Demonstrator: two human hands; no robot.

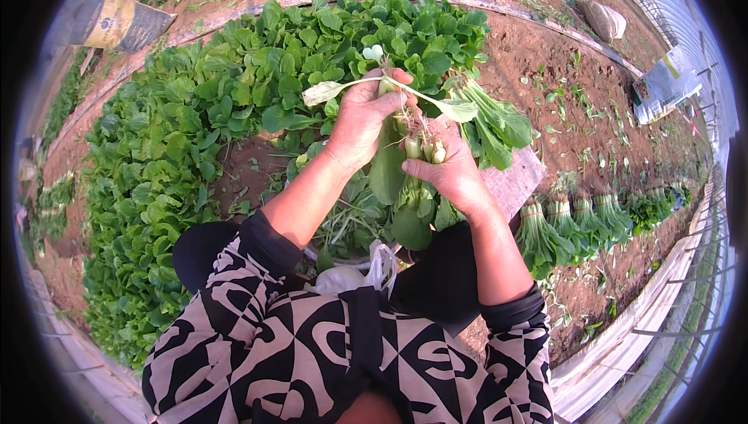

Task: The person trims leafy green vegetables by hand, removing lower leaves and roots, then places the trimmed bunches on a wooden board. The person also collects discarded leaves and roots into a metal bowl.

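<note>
My left hand (363,117) grips a leafy green plant near its root, and a pale, yellowed leaf (322,93) sticks out to its left. Close beside it, my right hand (447,164) is closed around several greens (414,205), with pale stem bases and thin roots upward and leaves hanging down. Below both hands lies a container (345,260) of loose leaves and stems, with white plastic at its near side. Just beyond my right hand, a loose pile of pulled greens (494,123) rests by a flat pinkish board (517,181).
A dense bed of growing greens (169,173) spreads ahead and left. Tied bundles of greens (546,231) stand in a row on soil at the right. Printed bags (120,21) lie at far left and far right (666,85); a pale sack (605,20) lies at upper right.
</note>
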